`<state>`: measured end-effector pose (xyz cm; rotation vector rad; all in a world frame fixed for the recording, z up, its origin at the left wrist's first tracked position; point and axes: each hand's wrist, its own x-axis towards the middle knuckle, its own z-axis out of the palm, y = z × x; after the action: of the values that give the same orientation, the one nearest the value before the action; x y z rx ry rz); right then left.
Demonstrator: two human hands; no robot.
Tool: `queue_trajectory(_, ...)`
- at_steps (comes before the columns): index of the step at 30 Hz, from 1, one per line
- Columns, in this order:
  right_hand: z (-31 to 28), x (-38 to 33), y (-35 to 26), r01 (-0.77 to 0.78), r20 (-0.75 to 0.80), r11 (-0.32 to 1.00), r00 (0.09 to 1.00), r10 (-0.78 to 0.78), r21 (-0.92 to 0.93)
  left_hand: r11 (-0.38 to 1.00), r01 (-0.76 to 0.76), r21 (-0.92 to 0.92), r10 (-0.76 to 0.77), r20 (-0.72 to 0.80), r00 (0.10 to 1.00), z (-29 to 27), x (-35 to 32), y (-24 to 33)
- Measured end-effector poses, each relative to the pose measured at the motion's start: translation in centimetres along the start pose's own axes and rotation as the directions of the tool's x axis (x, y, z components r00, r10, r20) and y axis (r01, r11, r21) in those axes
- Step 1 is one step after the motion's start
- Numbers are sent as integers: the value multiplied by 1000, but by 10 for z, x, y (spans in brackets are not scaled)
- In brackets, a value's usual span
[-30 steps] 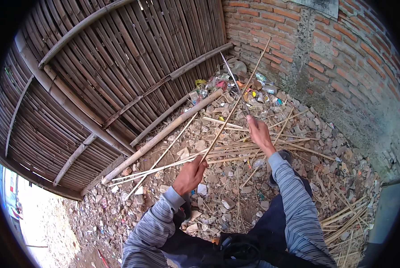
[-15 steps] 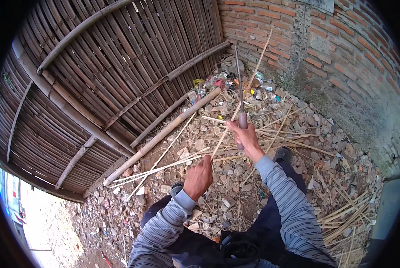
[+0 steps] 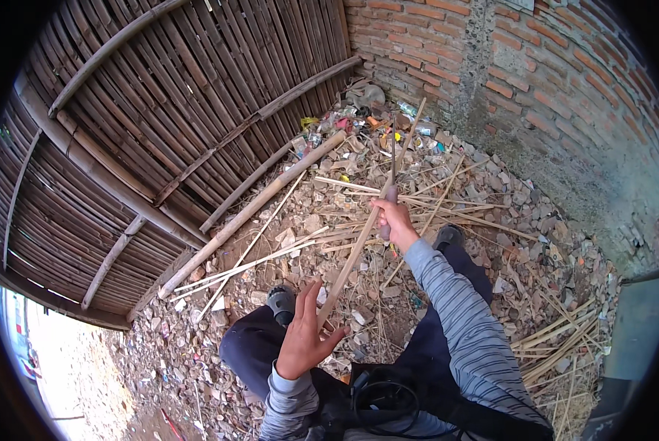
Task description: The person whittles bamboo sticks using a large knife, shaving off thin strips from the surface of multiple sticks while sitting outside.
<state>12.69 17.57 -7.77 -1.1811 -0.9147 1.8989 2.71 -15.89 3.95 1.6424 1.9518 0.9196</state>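
Note:
I sit on rubble with my legs stretched out. My right hand (image 3: 397,223) is closed around the handle of a knife (image 3: 390,192), whose blade points up and away from me. A long thin bamboo strip (image 3: 355,257) slants from near my left hand up past the knife toward the brick wall. My left hand (image 3: 302,340) is raised over my left knee with its fingers spread. The strip's lower end lies against its fingertips, not gripped.
A woven bamboo fence panel (image 3: 138,125) leans at left, with a thick bamboo pole (image 3: 256,206) lying along its foot. A brick wall (image 3: 535,81) stands at right. Litter (image 3: 359,125) fills the corner. Loose bamboo strips (image 3: 557,338) lie on the stones. A black bag (image 3: 377,400) rests in my lap.
My right hand with the knife has drawn back toward me. My left hand has dropped lower, let go of the strip and spread its fingers.

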Motion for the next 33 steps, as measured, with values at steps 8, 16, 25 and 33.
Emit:
queue_trajectory(8, -22, -15, 46, -223, 163, 974, 963, 214, 41, 974, -218, 61, 226, -241, 944, -23, -38, 34)
queue_trajectory(16, -34, -93, 75, -242, 131, 968, 964, 232, 66, 792, -602, -103, 544, -326, 773, -20, -26, 18)
queue_trajectory(25, -61, -199, 87, 47, 159, 999, 986, -44, -12, 775, -609, -170, 432, -560, 707, -22, 18, 10)
queue_trajectory(33, -49, -211, 133, 448, 433, 849, 849, -304, -281, 468, -663, -585, 212, -653, 727, 7, 32, -10)
